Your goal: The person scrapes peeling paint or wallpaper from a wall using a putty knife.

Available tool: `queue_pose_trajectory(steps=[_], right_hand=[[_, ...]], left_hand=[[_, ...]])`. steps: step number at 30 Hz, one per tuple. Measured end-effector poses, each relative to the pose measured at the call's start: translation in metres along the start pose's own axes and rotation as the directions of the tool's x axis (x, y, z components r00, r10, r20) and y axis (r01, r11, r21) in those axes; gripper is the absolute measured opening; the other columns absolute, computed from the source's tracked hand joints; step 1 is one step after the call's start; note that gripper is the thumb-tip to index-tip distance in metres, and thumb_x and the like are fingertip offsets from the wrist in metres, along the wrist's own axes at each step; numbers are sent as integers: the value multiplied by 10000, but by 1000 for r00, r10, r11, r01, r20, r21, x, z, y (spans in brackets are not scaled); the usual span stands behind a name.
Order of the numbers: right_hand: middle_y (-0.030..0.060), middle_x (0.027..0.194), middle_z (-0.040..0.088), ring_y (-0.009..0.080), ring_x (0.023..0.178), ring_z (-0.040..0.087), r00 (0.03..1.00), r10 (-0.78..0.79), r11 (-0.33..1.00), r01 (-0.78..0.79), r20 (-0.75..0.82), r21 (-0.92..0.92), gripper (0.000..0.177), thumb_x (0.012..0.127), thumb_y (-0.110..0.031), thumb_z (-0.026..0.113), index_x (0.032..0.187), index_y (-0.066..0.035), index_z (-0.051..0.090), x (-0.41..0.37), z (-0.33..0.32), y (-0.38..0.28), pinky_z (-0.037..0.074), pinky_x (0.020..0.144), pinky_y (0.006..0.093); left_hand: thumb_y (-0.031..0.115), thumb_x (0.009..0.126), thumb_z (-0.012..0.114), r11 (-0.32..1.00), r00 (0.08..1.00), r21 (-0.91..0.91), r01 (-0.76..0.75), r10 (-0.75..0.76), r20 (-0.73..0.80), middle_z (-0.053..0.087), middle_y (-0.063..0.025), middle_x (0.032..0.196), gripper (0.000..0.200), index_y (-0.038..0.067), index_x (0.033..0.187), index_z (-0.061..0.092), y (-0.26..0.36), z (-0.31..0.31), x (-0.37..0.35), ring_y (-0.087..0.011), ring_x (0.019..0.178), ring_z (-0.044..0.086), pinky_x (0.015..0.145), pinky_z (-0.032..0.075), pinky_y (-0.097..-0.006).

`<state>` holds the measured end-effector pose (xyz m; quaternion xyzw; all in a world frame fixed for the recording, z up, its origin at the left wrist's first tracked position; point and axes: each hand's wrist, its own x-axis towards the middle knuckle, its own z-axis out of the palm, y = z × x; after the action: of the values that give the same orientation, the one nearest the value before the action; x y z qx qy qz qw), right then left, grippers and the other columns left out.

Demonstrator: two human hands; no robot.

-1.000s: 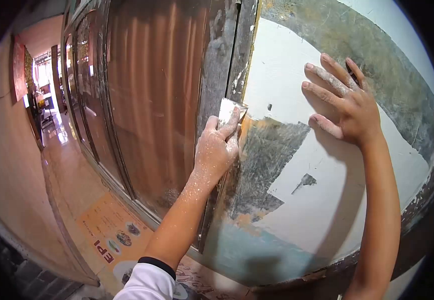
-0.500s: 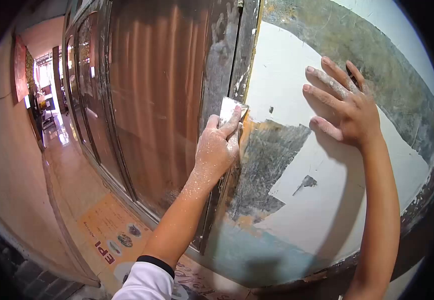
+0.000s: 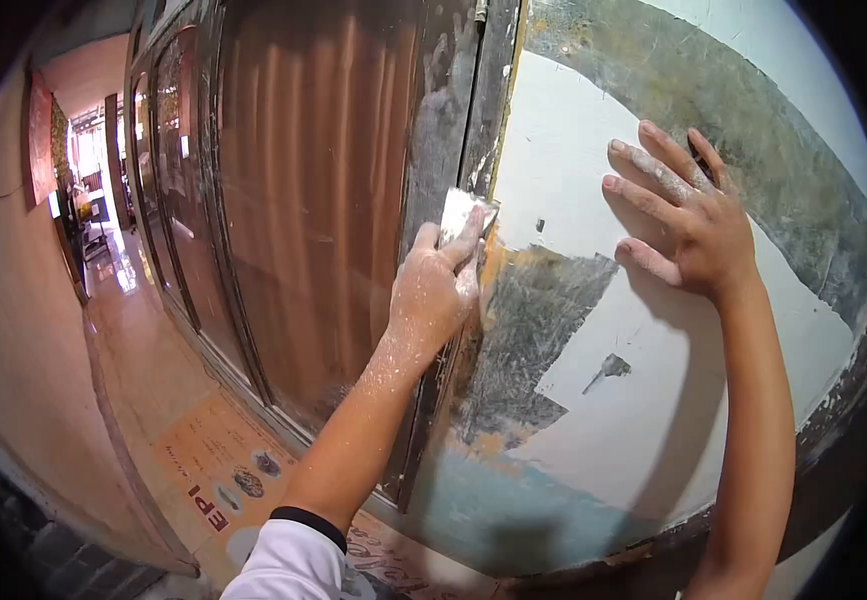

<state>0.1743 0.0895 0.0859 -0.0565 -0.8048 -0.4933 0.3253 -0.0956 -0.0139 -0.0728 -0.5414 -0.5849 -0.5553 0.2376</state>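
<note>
Where the dark door frame (image 3: 472, 110) meets the white patch (image 3: 564, 120) on the wall, the head view shows the scraper (image 3: 460, 210), its blade upright and its right edge at the seam; whether the whole edge touches cannot be told. The left hand (image 3: 432, 290) pinches it, fingers laid along the blade and the knuckles dusted white. Well to its right, the right hand (image 3: 709, 235) is spread wide against the wall, its fingertips over the white patch and the grey-green band (image 3: 714, 85).

Between the hands lies an open stretch of wall, with one small dark mark (image 3: 541, 225) in it. To the left, the frame stands close beside the left hand, next to a glass pane (image 3: 304, 220) with reddish-brown folds showing in it. The left forearm crosses in front of the lower frame and glass.

Below the scraper, the white coat gives way to a rough grey area (image 3: 544, 310) with a jagged edge; a smaller grey spot (image 3: 610, 370) lies farther right, and pale blue (image 3: 514, 510) runs underneath. At far left, a plain side wall (image 3: 14, 300) and a shiny floor (image 3: 129, 330) lead back to a bright opening. A printed orange sheet (image 3: 219, 450) covers part of the floor.
</note>
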Motion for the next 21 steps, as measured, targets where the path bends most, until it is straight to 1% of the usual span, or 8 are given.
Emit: queue_pose_trajectory(steps=[1,5,9,11,14,15,19,21], right_hand=[[-120,1559,538,171,1527,380,1000,4,1000,-4,-3,5,493,853,-459,756,1327,-338,697,-1,1,-1,200,1317,459],[-131,1564,530,155,1519,391,1000,5,1000,-6,-6,-9,489,855,-473,756,1324,-349,701,0,-1,-1,204,1319,456],[-134,1567,527,151,1524,381,1000,16,1000,-16,-7,4,493,849,-478,763,1321,-351,703,0,1,0,198,1322,455],[-131,1564,532,150,1529,372,1000,21,1000,-21,9,4,497,849,-491,760,1323,-353,701,-1,-1,-2,199,1321,455],[-123,1554,545,157,1527,376,1000,19,1000,-19,2,-1,496,852,-479,756,1328,-354,698,0,-1,-2,195,1322,456],[-123,1554,545,157,1527,376,1000,18,1000,-18,2,0,496,852,-479,756,1328,-354,698,0,0,-1,195,1322,456],[-117,1549,552,164,1525,383,1000,8,1000,-8,-8,11,493,853,-458,749,1331,-350,697,0,1,0,194,1321,457],[-117,1552,550,166,1524,385,1000,1,1000,-1,-8,7,491,854,-453,746,1331,-348,697,1,0,1,195,1320,456]], left_hand=[[90,931,666,999,999,22,38,-38,7,558,-190,927,524,184,1446,643,1,1,-2,-367,850,617,789,509,-423],[93,934,669,999,1000,45,-1,2,-11,548,-188,926,547,206,1468,623,1,3,9,-366,837,601,787,505,-429],[78,940,653,998,1000,68,-2,1,19,538,-187,929,538,172,1469,620,2,-1,3,-363,835,590,794,502,-416],[79,950,637,1000,1000,-17,15,-15,-2,534,-183,927,519,168,1461,627,-2,5,-1,-357,832,592,794,502,-413],[76,950,639,998,999,29,50,-51,11,533,-178,924,511,167,1453,637,10,-2,13,-345,834,598,799,502,-411],[75,944,662,999,1000,49,14,-13,-5,532,-174,915,510,176,1443,647,9,-3,13,-335,821,603,788,504,-410],[74,944,677,999,1000,-9,30,-30,-5,540,-172,907,512,194,1441,649,1,4,5,-335,795,605,763,510,-406],[81,951,673,1000,1000,15,0,0,-26,541,-170,908,507,198,1444,647,3,4,13,-333,796,604,765,509,-404]])
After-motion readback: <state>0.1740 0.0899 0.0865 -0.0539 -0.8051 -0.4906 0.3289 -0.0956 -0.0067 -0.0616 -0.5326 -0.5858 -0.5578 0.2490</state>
